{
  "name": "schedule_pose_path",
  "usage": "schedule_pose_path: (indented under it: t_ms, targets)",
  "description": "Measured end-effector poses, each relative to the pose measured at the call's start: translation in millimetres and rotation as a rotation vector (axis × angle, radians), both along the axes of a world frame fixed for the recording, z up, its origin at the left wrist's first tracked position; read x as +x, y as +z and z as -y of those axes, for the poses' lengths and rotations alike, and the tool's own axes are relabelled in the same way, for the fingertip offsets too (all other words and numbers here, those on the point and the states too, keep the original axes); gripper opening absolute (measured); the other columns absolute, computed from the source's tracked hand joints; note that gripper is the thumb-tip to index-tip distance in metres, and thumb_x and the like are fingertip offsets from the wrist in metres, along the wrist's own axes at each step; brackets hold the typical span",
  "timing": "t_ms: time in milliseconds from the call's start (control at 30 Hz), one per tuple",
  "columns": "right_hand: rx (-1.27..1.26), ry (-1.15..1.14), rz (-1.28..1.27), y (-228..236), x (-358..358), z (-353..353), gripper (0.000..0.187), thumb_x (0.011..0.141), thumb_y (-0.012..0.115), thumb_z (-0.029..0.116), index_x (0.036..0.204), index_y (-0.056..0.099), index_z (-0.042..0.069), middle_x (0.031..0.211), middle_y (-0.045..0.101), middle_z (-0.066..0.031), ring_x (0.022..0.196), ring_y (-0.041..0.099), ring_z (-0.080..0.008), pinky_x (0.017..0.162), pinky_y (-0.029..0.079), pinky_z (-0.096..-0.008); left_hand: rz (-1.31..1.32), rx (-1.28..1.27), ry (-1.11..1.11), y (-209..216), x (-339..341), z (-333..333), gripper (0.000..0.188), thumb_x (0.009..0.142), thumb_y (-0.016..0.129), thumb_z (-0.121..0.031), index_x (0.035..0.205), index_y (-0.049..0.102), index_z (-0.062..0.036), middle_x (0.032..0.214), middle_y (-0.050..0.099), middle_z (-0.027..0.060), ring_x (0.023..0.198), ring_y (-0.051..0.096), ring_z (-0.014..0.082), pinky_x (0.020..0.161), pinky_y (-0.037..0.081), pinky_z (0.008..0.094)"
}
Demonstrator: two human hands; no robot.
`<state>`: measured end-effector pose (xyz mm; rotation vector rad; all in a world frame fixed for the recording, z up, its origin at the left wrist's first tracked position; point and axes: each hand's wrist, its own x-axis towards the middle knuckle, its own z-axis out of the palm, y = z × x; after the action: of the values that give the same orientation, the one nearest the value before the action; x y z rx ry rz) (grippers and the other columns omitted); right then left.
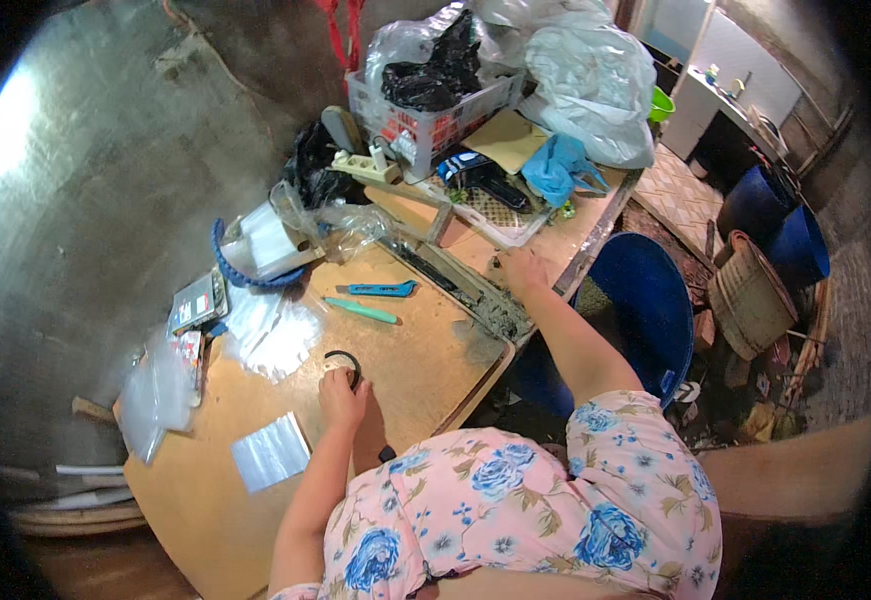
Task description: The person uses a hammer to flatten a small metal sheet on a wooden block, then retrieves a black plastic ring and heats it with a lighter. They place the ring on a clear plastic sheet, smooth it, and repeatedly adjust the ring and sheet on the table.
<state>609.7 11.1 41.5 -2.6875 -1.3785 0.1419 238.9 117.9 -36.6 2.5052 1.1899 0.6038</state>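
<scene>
My left hand (343, 399) rests on the wooden table, its fingers closed at a black curved loop (343, 355), whose lower part they hide. Farther off to the right, my right hand (524, 272) reaches down to the tabletop, fingers bent together beside a small dark spot; what they hold, if anything, is too small to make out. Beyond the left hand lie a blue utility knife (377, 289) and a slim green tool (361, 309). Nearer me, left of that hand, is a stack of clear plastic bags (271, 452). A dark, dirty strip (456, 285) runs across the table between both hands.
Plastic sheets (274, 335) and a small box (199, 300) lie on the left. A white crate (426, 120) full of bags, a shallow tray (501, 225) and a power strip (366, 167) stand at the back. Beside the table's right edge is a large blue drum (646, 300).
</scene>
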Motion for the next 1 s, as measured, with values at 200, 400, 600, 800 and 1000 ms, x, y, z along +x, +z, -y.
schedule_pose_path:
  t_ms: [200, 400, 600, 800, 1000]
  targets:
    - [0.045, -0.178, -0.154, -12.3, 12.9, -22.0, 0.029, 0.082, 0.050, 0.016, 0.109, 0.051, 0.005, 0.106, 0.055, -0.0170, 0.098, 0.054, -0.0316, 0.079, 0.045, -0.0426, -0.040, 0.036, 0.102, -9.2, -1.7, -10.6, 0.016, 0.077, 0.063, -0.012, 0.086, 0.056, -0.0018, 0.084, 0.055, 0.0141, 0.079, 0.052, 0.0332, 0.070, 0.043, 0.0398]
    - [0.418, 0.072, -1.071, -30.9, -39.4, -27.4, 0.024, 0.086, 0.048, 0.014, 0.109, 0.045, 0.007, 0.076, 0.053, -0.0052, 0.068, 0.056, -0.0156, 0.062, 0.046, -0.0297, 0.559, -0.323, 0.317, 43.8, 12.4, -2.5, 0.014, 0.089, 0.049, -0.013, 0.088, 0.053, 0.0005, 0.076, 0.056, 0.0062, 0.066, 0.055, 0.0158, 0.058, 0.044, 0.0281]
    - [0.411, 0.055, -1.588, 13.8, -143.9, -23.8, 0.032, 0.086, 0.052, 0.038, 0.084, 0.053, 0.005, 0.062, 0.046, -0.0008, 0.052, 0.045, -0.0095, 0.044, 0.037, -0.0232, 0.869, -0.613, 0.353, 88.3, 40.9, 25.1, 0.013, 0.090, 0.048, -0.014, 0.092, 0.052, -0.0016, 0.077, 0.055, 0.0030, 0.065, 0.053, 0.0089, 0.055, 0.044, 0.0224]
    - [0.526, -0.041, -1.585, 5.5, -157.6, -29.7, 0.037, 0.086, 0.049, 0.041, 0.071, 0.050, 0.007, 0.058, 0.046, -0.0017, 0.043, 0.040, -0.0093, 0.038, 0.031, -0.0241, 0.836, -0.456, 0.256, 95.7, 41.8, 42.2, 0.011, 0.090, 0.049, -0.012, 0.092, 0.051, -0.0014, 0.076, 0.055, 0.0032, 0.064, 0.053, 0.0094, 0.057, 0.043, 0.0228]
    - [0.622, -0.138, -1.765, -21.7, -150.6, -25.4, 0.037, 0.087, 0.037, 0.036, 0.074, 0.053, 0.005, 0.057, 0.048, -0.0046, 0.042, 0.042, -0.0129, 0.039, 0.033, -0.0267, 0.827, -0.398, 0.146, 106.9, 50.2, 55.7, 0.009, 0.089, 0.050, -0.009, 0.091, 0.052, -0.0011, 0.075, 0.056, 0.0034, 0.065, 0.053, 0.0091, 0.059, 0.043, 0.0228]
